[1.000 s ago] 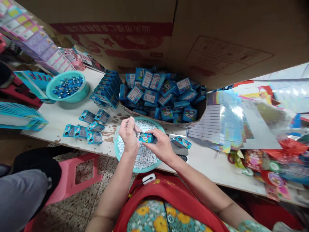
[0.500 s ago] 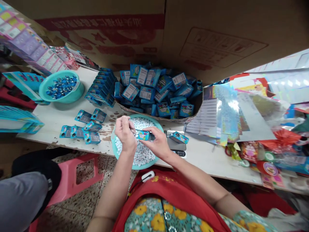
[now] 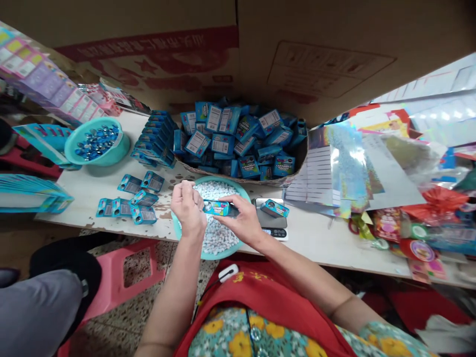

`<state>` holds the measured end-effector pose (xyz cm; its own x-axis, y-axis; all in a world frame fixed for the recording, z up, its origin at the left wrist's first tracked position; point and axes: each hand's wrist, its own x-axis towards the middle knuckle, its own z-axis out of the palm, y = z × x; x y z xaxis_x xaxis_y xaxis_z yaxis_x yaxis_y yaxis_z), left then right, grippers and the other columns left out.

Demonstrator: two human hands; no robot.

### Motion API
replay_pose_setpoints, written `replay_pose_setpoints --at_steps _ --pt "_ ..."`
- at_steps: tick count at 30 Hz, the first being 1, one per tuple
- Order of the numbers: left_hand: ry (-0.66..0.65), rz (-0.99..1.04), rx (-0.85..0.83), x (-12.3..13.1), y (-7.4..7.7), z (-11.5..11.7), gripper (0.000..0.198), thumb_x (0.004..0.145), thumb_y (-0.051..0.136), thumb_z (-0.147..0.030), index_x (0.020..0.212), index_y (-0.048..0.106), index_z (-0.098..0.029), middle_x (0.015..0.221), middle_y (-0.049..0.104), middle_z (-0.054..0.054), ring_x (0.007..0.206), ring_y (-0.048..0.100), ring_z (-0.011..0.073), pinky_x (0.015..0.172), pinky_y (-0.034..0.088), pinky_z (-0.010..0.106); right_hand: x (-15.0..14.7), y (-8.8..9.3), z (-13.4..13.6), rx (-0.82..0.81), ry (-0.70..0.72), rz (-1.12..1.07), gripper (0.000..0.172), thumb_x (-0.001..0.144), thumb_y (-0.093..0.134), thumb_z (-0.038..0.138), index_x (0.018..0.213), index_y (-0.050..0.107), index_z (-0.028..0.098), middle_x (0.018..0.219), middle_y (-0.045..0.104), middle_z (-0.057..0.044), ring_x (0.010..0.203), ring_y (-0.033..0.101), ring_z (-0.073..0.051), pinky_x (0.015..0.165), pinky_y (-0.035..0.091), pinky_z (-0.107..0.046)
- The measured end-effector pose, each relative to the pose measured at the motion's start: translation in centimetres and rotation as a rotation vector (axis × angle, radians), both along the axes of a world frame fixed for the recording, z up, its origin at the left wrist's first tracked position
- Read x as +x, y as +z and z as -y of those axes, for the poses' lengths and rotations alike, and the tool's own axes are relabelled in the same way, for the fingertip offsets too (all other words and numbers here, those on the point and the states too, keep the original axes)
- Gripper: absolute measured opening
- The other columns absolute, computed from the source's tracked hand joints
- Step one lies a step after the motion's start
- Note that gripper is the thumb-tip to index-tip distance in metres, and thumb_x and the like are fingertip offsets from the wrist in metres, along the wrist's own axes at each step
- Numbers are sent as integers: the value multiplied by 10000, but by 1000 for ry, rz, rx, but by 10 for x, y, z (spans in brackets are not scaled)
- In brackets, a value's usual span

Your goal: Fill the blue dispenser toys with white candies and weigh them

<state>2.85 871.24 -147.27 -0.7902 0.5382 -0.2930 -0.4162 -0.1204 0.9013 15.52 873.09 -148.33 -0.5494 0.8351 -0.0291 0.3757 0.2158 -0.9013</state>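
Note:
My right hand pinches a small blue candy box by its right end, holding it level above a turquoise basin. White candies fill much of that basin. Curled into a fist, my left hand is at the box's left end, over the basin's left side; whatever is inside its fingers is hidden. Just right of the basin, another blue candy box lies on a small digital scale.
Behind the basin, a carton holds many blue boxes. Several boxes lie at left, near stacked boxes and a bowl of blue-wrapped pieces. Papers and packaging cover the right. Someone's leg is at lower left.
My left fist has shifted slightly left and turned, with its fingers more tightly curled, exposing more of the box's left end. My right hand still holds the box in nearly the same place.

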Motion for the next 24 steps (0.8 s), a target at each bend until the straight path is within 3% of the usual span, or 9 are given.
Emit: replay_pose_setpoints --at_steps 5,13,18,24 --pt "-13 42 -18 3 1 4 351 783 665 -476 755 497 -168 450 277 -99 352 223 32 334 158 157 0 -5 3 -13 1 -5 328 713 754 334 999 636 225 957 678 -27 922 618 -191 833 475 -325" --pt "-50 -170 -42 10 -3 4 238 815 639 -341 722 523 -155 430 282 -96 356 224 47 340 185 184 3 -4 13 5 12 14 350 720 745 408 990 626 220 968 683 -18 946 619 -171 865 459 -304" --pt "-100 -279 -26 28 -5 1 168 852 591 -284 751 543 -160 442 338 -78 371 297 75 365 294 222 19 -8 9 -18 -27 22 387 700 759 431 995 621 223 980 682 -13 961 617 -170 873 452 -294" --pt "-164 -351 -22 55 1 -13 173 872 567 -291 769 541 -154 433 326 -80 348 276 73 347 249 224 44 -5 0 -12 -89 -21 352 719 751 380 1001 626 211 986 684 -17 955 617 -165 877 445 -294"
